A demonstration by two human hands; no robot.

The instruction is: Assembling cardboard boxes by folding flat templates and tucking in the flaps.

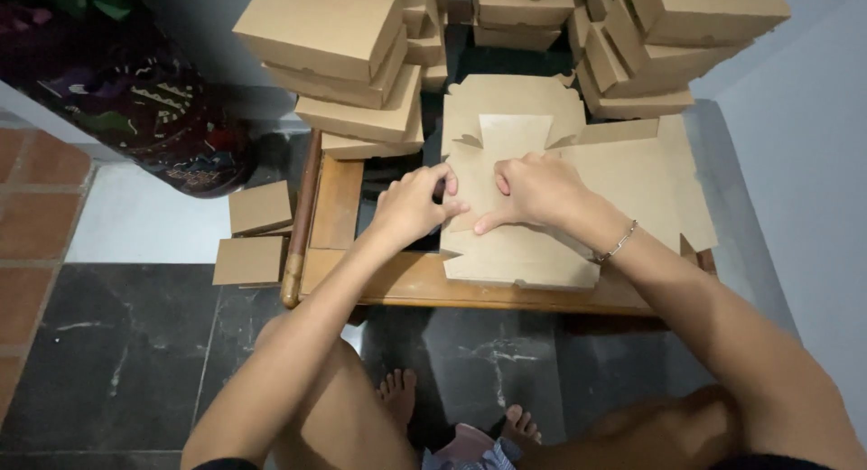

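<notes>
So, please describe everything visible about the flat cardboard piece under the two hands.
The flat cardboard piece is a plain brown unfolded box blank with cut flaps and notches. It lies on the wooden table, atop similar sheets. The left hand grips its left edge; the right hand presses its middle.

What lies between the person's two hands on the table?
In the head view, only the flat cardboard box blank lies between the left hand and right hand; both press it.

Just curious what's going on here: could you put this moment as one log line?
left hand: pressing flat cardboard blank | right hand: pressing same blank | wooden table underneath | folded boxes stacked behind
</notes>
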